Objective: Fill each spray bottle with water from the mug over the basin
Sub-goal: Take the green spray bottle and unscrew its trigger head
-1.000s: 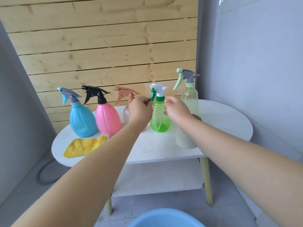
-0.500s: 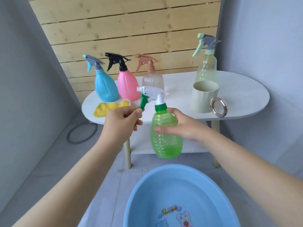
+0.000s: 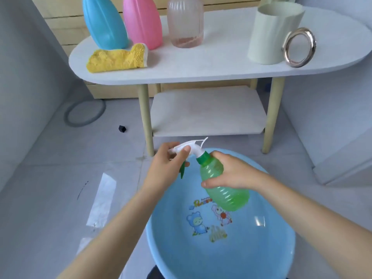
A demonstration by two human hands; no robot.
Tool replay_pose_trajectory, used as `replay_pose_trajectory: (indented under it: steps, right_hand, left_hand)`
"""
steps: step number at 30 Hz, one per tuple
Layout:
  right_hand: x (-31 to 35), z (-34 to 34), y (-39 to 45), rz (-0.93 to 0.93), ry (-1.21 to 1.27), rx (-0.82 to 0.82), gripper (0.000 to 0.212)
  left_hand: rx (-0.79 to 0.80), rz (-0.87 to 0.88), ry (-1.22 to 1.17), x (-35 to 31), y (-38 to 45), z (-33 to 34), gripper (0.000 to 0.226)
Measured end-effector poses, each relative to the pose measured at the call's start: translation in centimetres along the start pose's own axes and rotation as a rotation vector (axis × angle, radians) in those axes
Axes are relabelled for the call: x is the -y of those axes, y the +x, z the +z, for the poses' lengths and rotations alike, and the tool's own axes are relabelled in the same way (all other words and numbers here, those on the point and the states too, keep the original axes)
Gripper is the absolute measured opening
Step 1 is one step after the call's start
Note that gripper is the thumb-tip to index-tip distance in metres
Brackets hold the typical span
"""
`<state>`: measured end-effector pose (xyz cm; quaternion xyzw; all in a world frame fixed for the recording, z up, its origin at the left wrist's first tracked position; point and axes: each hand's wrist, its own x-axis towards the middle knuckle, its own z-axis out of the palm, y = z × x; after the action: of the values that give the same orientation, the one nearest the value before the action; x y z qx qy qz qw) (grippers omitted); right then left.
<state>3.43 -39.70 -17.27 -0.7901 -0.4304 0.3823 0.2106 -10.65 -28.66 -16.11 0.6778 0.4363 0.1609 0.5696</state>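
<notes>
Above the blue basin (image 3: 173, 248), near the viewer: green spray bottle (image 3: 223, 188), tilted, long axis running up-left to its white spray head (image 3: 191, 147). Right hand (image 3: 231, 174) closed round the body; left hand (image 3: 167, 164) closed on the spray head, likely to unscrew it. Mug (image 3: 269, 35): far right, on the table (image 3: 201, 65).

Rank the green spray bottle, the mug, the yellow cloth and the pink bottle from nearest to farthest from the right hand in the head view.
1. Green spray bottle: gripped in the right hand, over the blue basin.
2. Mug: up on the table's right end.
3. Yellow cloth and pink bottle: both on the table's left part, too close to call.
</notes>
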Motion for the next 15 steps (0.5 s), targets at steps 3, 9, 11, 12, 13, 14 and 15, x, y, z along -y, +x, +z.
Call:
replay_pose_trajectory:
  steps: [3, 9, 11, 12, 13, 14, 15]
  right_hand:
    - [-1.4, 1.1, -0.1, -0.008, -0.179, -0.021, 0.062]
    - [-3.2, 4.7, -1.3, -0.047, -0.366, -0.205, 0.066]
    - [-3.9, 5.0, -1.1, -0.103, -0.563, -0.265, 0.068]
    - [-4.2, 4.8, -1.0, -0.120, -0.614, -0.269, 0.070]
    - [-4.5, 4.6, -0.9, -0.123, -0.636, -0.258, 0.073]
    - [-4.7, 4.4, -0.9, -0.118, -0.635, -0.247, 0.077]
    - [-4.8, 4.3, -0.9, -0.107, -0.604, -0.235, 0.081]
  left_hand:
    - [-0.013, 0.057, 0.094, 1.9, 0.1, 0.6, 0.018]
    - [-0.030, 0.045, 0.147, 3.6, -0.6, 1.3, 0.020]
    - [0.018, -0.018, 0.143, 4.2, -1.2, 1.8, 0.022]
    - [0.053, -0.049, 0.121, 4.5, -1.3, 2.0, 0.024]
    - [0.089, -0.080, 0.098, 4.7, -1.3, 2.1, 0.028]
    - [0.118, -0.101, 0.077, 4.8, -1.3, 2.2, 0.032]
    - [0.143, -0.111, 0.056, 4.8, -1.2, 2.2, 0.035]
